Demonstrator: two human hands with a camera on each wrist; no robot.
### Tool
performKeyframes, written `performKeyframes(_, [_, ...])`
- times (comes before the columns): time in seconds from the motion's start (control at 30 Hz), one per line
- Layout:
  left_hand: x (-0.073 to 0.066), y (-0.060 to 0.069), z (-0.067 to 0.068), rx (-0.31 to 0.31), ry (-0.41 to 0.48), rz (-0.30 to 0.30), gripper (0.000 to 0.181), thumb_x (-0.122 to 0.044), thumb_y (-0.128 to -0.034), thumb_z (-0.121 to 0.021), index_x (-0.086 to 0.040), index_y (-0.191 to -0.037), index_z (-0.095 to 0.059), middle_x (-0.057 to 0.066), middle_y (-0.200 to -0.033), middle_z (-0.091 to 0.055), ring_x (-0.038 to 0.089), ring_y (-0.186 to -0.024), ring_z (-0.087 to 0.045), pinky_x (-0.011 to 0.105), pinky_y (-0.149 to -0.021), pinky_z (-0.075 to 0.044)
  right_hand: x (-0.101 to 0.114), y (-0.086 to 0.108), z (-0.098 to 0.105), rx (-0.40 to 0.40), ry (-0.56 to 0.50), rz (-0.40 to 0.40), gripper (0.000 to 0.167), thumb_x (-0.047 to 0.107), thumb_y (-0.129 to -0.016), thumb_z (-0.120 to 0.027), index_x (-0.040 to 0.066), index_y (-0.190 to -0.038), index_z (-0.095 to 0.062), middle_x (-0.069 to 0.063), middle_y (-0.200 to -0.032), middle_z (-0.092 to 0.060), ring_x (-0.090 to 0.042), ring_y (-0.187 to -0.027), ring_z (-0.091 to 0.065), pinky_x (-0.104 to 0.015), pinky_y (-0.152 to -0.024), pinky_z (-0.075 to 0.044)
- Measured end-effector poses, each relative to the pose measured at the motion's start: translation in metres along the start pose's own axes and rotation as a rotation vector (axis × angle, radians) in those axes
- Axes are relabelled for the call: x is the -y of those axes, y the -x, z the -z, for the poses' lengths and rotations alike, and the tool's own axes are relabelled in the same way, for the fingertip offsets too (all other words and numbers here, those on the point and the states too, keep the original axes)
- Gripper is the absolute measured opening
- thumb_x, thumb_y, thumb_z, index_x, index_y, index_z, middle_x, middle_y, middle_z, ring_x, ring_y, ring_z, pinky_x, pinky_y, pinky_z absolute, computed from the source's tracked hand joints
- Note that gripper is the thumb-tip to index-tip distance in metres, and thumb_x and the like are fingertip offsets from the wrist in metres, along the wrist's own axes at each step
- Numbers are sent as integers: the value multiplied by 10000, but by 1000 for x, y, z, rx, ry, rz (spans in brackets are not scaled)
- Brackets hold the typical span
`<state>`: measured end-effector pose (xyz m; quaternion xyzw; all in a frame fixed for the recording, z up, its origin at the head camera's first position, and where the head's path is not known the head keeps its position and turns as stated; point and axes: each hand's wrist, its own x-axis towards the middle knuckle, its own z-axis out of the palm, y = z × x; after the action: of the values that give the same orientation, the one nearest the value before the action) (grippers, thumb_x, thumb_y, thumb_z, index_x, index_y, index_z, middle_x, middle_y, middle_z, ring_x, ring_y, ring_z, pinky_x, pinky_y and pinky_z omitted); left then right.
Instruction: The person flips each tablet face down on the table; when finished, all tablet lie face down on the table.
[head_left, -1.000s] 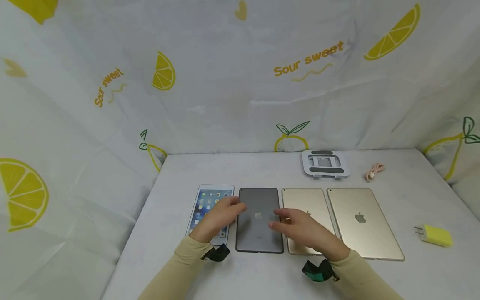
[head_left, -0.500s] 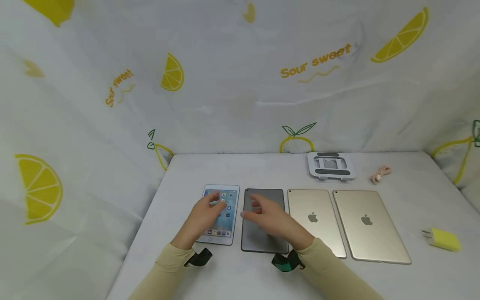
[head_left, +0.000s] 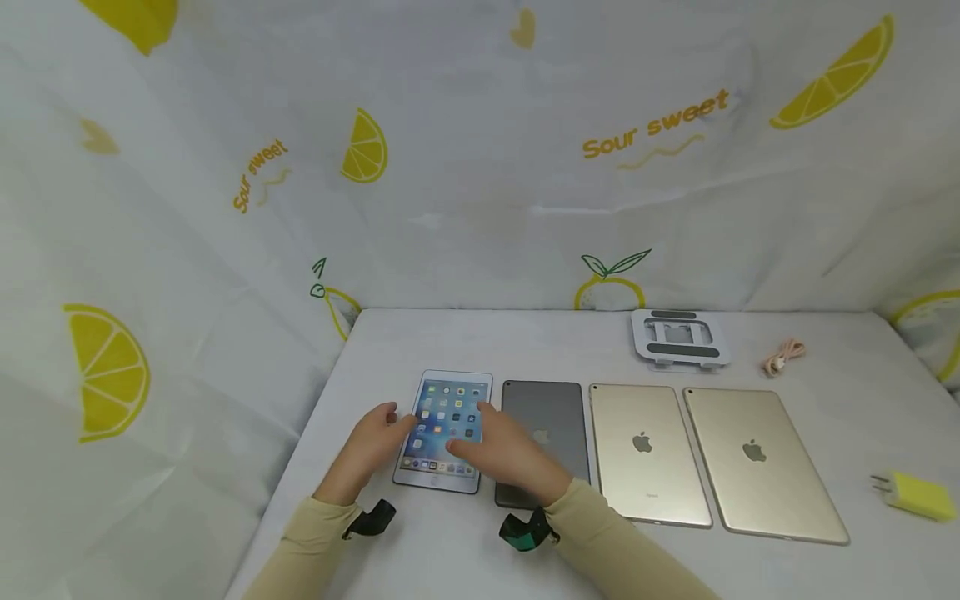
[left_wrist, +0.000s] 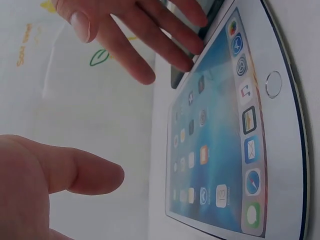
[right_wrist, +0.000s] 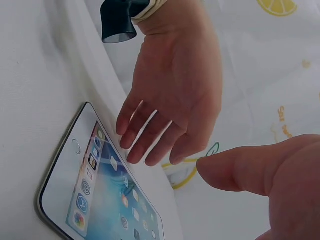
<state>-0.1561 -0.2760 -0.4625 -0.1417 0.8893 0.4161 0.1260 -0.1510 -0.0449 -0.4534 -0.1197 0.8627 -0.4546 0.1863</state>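
A white tablet [head_left: 442, 429] lies flat with its lit home screen up, showing rows of app icons. At its left edge is my left hand [head_left: 369, 450], thumb over the border. In the right wrist view, that left hand [right_wrist: 175, 95] has loosely bent fingers beside the edge. My right hand [head_left: 513, 454] is on the tablet's other side, thumb above the screen. The left wrist view shows the fingers of this right hand [left_wrist: 150, 35] extended near the tablet's edge. Neither hand grips anything. The dark grey tablet [head_left: 551, 417] lies face down, partly behind my right hand.
To the right, a gold tablet [head_left: 645, 467] and a larger gold tablet [head_left: 757, 475] lie face down. Behind them are a white folding stand [head_left: 678, 337] and a pink cable [head_left: 783, 357]. A yellow charger plug [head_left: 921, 497] is far right. A lemon-print curtain [head_left: 480, 167] backs the table.
Both hands have moved left, from around the dark grey tablet to either side of the white tablet. The head view has turned left, so everything sits further right. The tablets appear unmoved on the table.
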Motion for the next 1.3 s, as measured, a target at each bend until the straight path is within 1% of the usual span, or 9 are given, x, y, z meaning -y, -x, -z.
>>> performKeyframes(0.13, [0, 0, -3, 22, 22, -29, 711, -343, -1058, -597, 109, -1580, -429, 330, -1589, -512, 507, -1486, -498, 679, -1215, -424, 0, 0, -5, -9, -3, 26, 926, 397, -982, -743, -150, -1607, -335, -375, -1576, -500, -491, -1431, -564, -667, -1155, -494])
performKeyframes(0.27, [0, 0, -3, 36, 25, -31, 683, -346, -1060, -593, 104, -1558, -468, 310, -1569, -545, 493, -1460, -531, 670, -1199, -446, 0, 0, -7, 2, -13, 46, 910, 375, -986, -743, -159, -1601, -338, -389, -1572, -492, -487, -1429, -563, -660, -1156, -496])
performKeyframes(0.43, [-4, -1, -1, 37, 34, 5, 681, -352, -1065, -566, 123, -1545, -475, 327, -1592, -512, 512, -1497, -483, 683, -1222, -413, -2, 0, -8, 6, -5, 65, 892, 383, -995, -727, -150, -1601, -348, -389, -1590, -471, -509, -1472, -514, -676, -1180, -466])
performKeyframes(0.57, [-5, -5, 0, 43, 42, 23, 701, -364, -1057, -562, 144, -1532, -476, 341, -1601, -493, 518, -1521, -448, 680, -1241, -390, -4, -1, -9, 2, 5, 59, 896, 410, -995, -718, -130, -1610, -353, -379, -1603, -464, -515, -1495, -488, -684, -1191, -451])
performKeyframes(0.87, [-3, -11, -1, 59, 73, 32, 666, -379, -1055, -557, 153, -1457, -562, 329, -1547, -554, 514, -1506, -467, 685, -1247, -379, -6, -1, -10, -5, -2, 56, 870, 375, -996, -726, -131, -1604, -364, -381, -1596, -468, -506, -1479, -507, -676, -1179, -468])
performKeyframes(1.07, [-3, -12, -1, 79, 96, 44, 665, -376, -1055, -554, 145, -1469, -554, 323, -1565, -538, 507, -1520, -452, 675, -1260, -366, -6, -1, -9, -6, -9, 36, 875, 392, -998, -723, -119, -1610, -363, -378, -1609, -455, -506, -1494, -489, -672, -1193, -455])
performKeyframes(1.17, [-5, -10, 1, 94, 100, 35, 666, -377, -1059, -555, 137, -1482, -546, 322, -1565, -538, 510, -1506, -470, 671, -1247, -389, -7, -1, -8, -6, -17, 33, 871, 396, -1001, -720, -116, -1610, -365, -376, -1616, -449, -508, -1502, -480, -672, -1199, -448])
performKeyframes(1.3, [-9, -6, 5, 114, 115, 16, 653, -371, -1068, -554, 121, -1496, -542, 311, -1567, -545, 502, -1476, -514, 640, -1202, -463, -8, -2, -7, -7, -29, 41, 867, 388, -1002, -719, -123, -1606, -366, -376, -1604, -464, -504, -1481, -506, -671, -1186, -462])
